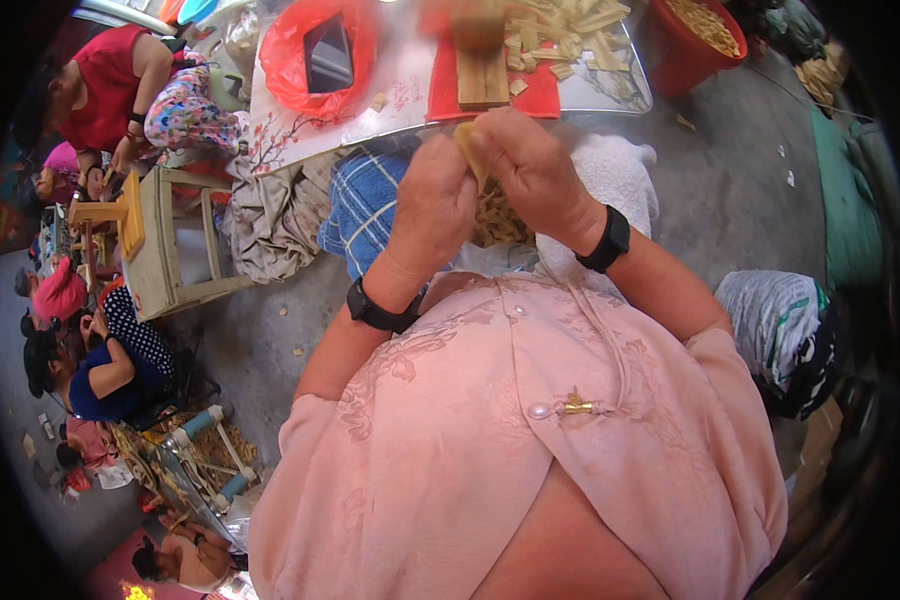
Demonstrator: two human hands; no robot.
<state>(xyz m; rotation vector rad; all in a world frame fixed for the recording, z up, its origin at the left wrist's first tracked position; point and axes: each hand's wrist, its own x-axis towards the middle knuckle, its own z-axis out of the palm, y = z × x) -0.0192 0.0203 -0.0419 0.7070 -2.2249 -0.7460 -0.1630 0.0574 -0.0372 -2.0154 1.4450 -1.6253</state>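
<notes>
Fingers (504, 128) of the left hand (433, 190) and the right hand (532, 165) meet in the middle, and each grip is closed tight on one small yellow piece (467, 146). The yellow piece is between the two hands, just on the near side of the table (400, 112), and the hands hide part of it. Each wrist wears a black band. On the table, past the hands, a wooden block (482, 82) sits on a red cloth (540, 98). A round brown thing (477, 28) over the block is too blurry to name. Right of the block is a pile of yellow strips (570, 28). To the left, a dark phone (328, 56) lies on or in a red plastic bag (282, 65); I cannot tell which. On the far right, a red bucket (678, 68) holds more yellow bits (705, 25). Below the hands, other bits show between a blue checked cloth (362, 205) on the left and a white towel (618, 185) on the right. Off to the left stands a wooden stool (160, 250).
</notes>
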